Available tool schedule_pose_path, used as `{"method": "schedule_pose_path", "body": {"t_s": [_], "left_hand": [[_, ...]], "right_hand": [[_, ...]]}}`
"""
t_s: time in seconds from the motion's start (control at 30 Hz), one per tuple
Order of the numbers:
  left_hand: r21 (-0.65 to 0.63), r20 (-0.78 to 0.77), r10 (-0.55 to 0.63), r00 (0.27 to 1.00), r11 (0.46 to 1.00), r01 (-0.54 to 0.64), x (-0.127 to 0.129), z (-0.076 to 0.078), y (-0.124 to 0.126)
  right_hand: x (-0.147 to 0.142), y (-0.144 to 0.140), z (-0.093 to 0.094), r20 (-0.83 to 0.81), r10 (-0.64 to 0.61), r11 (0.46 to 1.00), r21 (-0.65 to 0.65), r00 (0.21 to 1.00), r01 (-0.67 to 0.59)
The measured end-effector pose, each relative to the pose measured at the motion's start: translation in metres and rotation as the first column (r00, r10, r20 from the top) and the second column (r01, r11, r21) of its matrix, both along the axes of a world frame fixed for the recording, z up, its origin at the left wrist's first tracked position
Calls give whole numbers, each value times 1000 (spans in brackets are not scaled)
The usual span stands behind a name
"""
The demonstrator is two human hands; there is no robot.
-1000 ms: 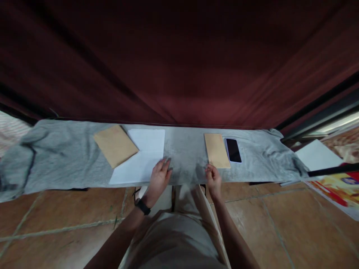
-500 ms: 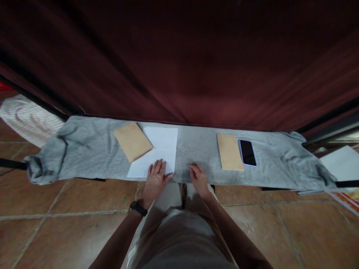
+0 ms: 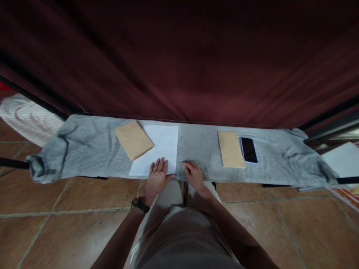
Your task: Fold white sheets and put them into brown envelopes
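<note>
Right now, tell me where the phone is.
In the head view the phone lies face up on the grey cloth, right of centre, beside the right-hand brown envelope, beyond the right hand.

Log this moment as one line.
left hand: flat on white paper sheet | right hand: on grey cloth | tan envelope: untouched

It looked like a room in a home: a terracotta tiled floor (image 3: 70,220) filled the lower frame, a dark red curtain (image 3: 179,59) hung across the top, and a grey cloth (image 3: 92,149) covered the low worktop between them.
</note>
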State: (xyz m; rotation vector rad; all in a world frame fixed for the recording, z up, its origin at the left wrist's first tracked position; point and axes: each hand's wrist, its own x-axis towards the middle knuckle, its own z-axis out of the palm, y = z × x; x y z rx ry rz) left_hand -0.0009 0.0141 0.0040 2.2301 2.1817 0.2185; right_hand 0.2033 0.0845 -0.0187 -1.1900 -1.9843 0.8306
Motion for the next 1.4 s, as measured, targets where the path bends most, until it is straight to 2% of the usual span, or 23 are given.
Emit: {"method": "schedule_pose_path", "body": {"t_s": [0.17, 0.3, 0.47, 0.63, 0.7, 0.83, 1.03, 1.13, 1.27, 1.4], "left_hand": [[-83, -14, -15, 1000, 996, 14, -3, 12, 4], [-89, 28, -12, 1000, 996, 15, -4, 18, 5], [-4, 157, -1, 988, 1000, 1, -6, 12, 5], [149, 320, -21, 947, 988, -29, -4, 8, 4], [190, 306, -34, 951, 981, -26, 4, 10, 2], [203, 233, -112, 966, 977, 64, 29, 14, 1], [201, 184, -275, 944, 950, 238, 66, 17, 5], [220, 175, -328, 928, 932, 288, 85, 17, 6], [191, 222, -347, 911, 932, 308, 106, 18, 5], [197, 317, -345, 884, 935, 294, 113, 22, 1]], "right_hand": [[0, -1, -1, 5, 8, 1000, 21, 1000, -8], [0, -1, -1, 16, 12, 1000, 27, 1000, -13], [2, -1, 2, 26, 26, 1000, 14, 999, -27], [1, -1, 4, 23, 5, 1000, 0, 1000, -5], [0, -1, 5, 9, -7, 1000, -7, 1000, 7], [0, -3, 9, -44, -21, 998, -54, 999, 18], [6, 6, 13, -245, -112, 971, -234, 963, 54], [11, 15, 12, -260, -185, 947, -303, 948, 102], [23, 22, 8, -222, -245, 920, -361, 944, 154], [41, 22, 6, -291, -323, 890, -418, 900, 184]]}}
